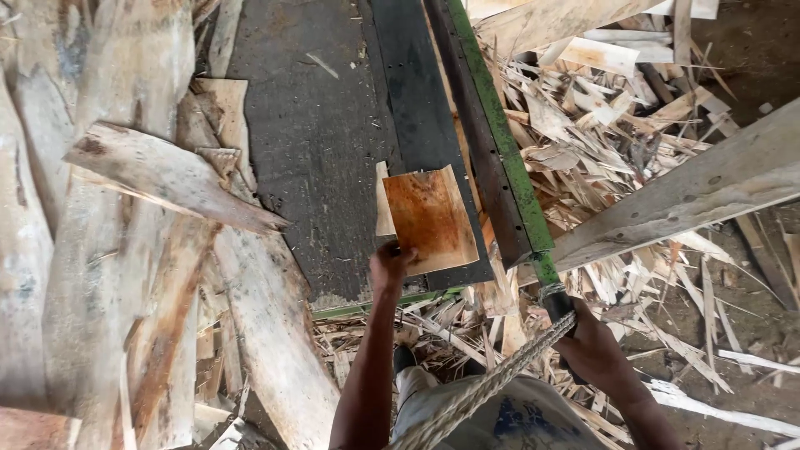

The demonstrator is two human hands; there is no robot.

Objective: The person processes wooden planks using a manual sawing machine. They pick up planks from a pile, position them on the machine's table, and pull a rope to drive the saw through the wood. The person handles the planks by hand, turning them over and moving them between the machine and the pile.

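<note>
While your left hand (390, 265) is pinching the near edge of the veneer sheet (429, 218), keeping it flat on the dark bed (321, 142) beside the blade (492, 142), your right hand (593, 346) is gripping the blade's handle (557, 302), where a rope (492, 383) is tied.

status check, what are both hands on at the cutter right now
Left hand pinching reddish veneer sheet on dark table. Right hand gripping green blade lever, rope tied by it. Scrap strips piled beside.
</note>
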